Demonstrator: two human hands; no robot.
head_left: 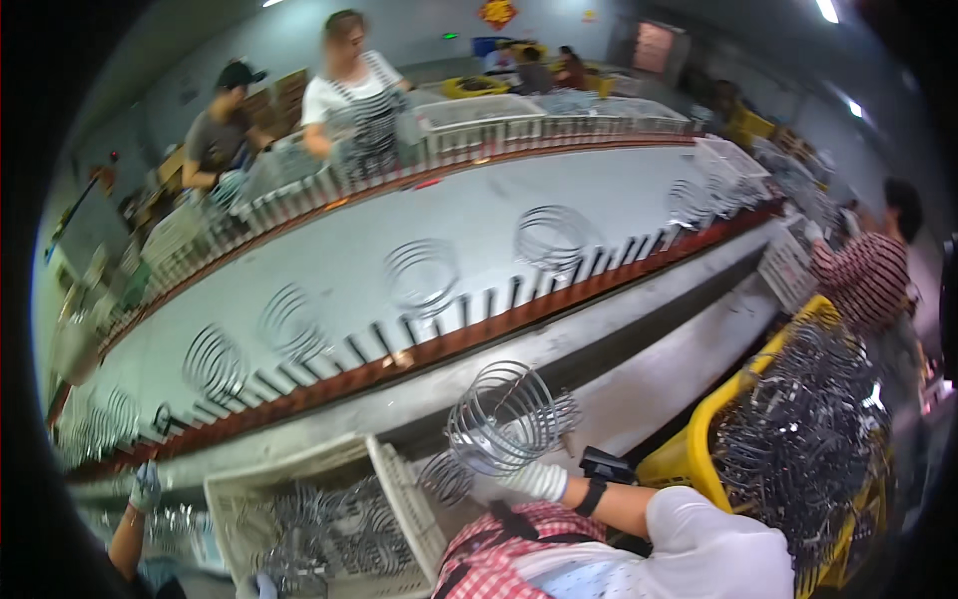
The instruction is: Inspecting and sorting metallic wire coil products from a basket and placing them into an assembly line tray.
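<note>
The right hand [537, 480], in a pale glove, sits at the lower side of a wire coil [506, 415], just off the near edge of the conveyor [329, 240]. Loops hide most of the fingers; the coil seems to be in the grip, but there is no telling how far it closes. The left hand does not show. To handle it well, I would take the coil low, where its rings gather, and hold it clear of neighbouring loops, since open rings probably snag easily.

More coils [213, 365] stand along the conveyor's near edge, by a row of dark upright pegs [463, 311]. Below that edge is a pale crate [404, 499] of wire pieces; toward the right end, a yellow basket [711, 419] heaped with dark metal parts. Co-workers [364, 110] stand beyond the far edge, under ceiling lights [827, 10].
</note>
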